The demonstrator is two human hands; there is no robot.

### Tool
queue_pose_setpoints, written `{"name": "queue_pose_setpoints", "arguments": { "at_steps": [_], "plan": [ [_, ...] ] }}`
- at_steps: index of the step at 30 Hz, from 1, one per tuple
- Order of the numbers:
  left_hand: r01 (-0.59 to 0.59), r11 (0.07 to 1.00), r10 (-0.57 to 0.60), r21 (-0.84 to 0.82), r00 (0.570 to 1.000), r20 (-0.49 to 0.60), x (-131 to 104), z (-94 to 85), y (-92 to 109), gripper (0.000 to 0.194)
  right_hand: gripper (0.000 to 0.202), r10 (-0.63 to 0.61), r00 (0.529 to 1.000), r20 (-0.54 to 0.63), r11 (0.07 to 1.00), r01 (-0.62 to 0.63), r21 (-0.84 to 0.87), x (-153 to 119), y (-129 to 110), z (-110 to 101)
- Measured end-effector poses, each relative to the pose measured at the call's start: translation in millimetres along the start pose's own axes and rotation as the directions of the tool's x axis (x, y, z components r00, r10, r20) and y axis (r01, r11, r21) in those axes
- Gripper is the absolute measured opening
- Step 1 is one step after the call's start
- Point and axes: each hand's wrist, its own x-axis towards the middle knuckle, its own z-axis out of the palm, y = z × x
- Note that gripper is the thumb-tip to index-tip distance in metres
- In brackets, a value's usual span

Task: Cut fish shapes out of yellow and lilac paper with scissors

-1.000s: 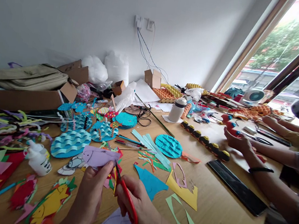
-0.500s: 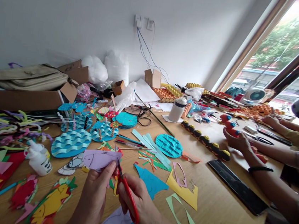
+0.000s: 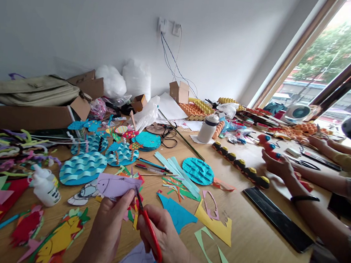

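Observation:
Between the thumb and fingers of my left hand (image 3: 107, 225) is a purple paper (image 3: 115, 185) with a fish outline drawn on it. My right hand (image 3: 161, 234) grips red-handled scissors (image 3: 151, 233), whose dark blades touch the paper's right end. Another purple sheet (image 3: 135, 261) with drawn lines lies below my hands. A blue paper scrap (image 3: 176, 213) and a yellow one (image 3: 216, 223) rest to the right. Cut yellow fish (image 3: 59, 236) and red fish (image 3: 28, 227) lie at the lower left.
Glue bottles (image 3: 45, 189) stand at the left, near blue wavy discs (image 3: 83, 168). A black phone (image 3: 277, 219) lies at the right, below a black-yellow carton strip (image 3: 241, 164). Another person's hand (image 3: 280, 163) holds a red carton piece. A white bottle (image 3: 208, 128) stands farther back.
The purple paper and my left hand have shifted very slightly left. The scissors' blades appear a little lower and farther left, still at the paper's right end.

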Motion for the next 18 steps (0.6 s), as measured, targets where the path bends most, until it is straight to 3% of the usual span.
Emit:
{"name": "queue_pose_setpoints", "arguments": {
  "at_steps": [9,18],
  "plan": [
    [-0.052,0.994,0.049,0.096,0.998,0.034,0.6,-1.4,1.0,0.019,0.057,-0.024,0.999,0.043,0.999,0.026,-0.027,0.3,-6.9,0.8],
    [-0.028,0.997,0.027,0.066,0.999,0.019,-0.5,-0.5,4.1,0.018,0.047,-0.016,1.0,0.024,1.0,0.016,0.0,0.8,-0.8,-0.1]
  ]
}}
